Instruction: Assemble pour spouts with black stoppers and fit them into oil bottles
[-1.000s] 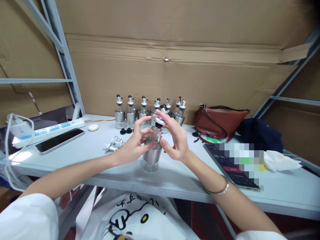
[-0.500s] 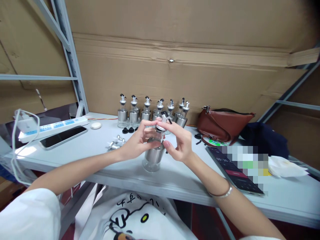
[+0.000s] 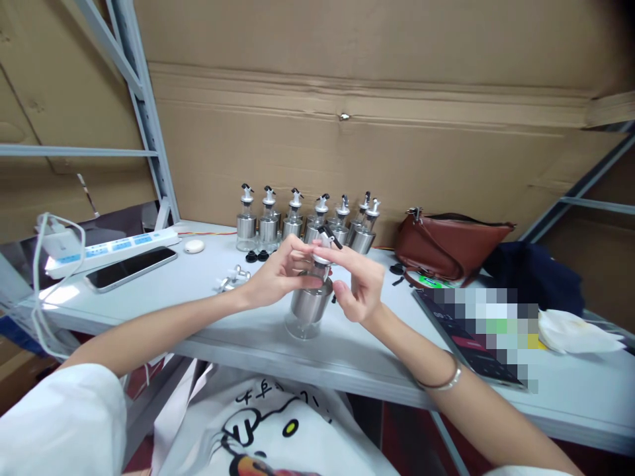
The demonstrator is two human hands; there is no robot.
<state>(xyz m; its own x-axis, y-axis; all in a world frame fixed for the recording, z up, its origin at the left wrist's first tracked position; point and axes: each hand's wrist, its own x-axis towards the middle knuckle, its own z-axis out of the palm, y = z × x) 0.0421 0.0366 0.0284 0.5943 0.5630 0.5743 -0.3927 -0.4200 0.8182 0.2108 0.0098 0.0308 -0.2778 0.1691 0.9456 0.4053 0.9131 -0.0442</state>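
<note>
A glass oil bottle with a brushed metal sleeve stands near the table's front edge, tilted slightly. My left hand is closed around its neck, thumb across the front. On top sits a pour spout with a silver body and black flip lid. My right hand is curled at the spout, its index finger laid over the collar and its thumb apart from the glass. The fingertips hide part of the neck.
Several similar bottles line the back by the cardboard. Black caps and loose silver spouts lie left of centre. A phone and power strip are at left; a brown bag and tablet at right.
My right thumb has moved slightly away from the bottle's neck. My left hand keeps its grip, and the whole view has shifted a little.
</note>
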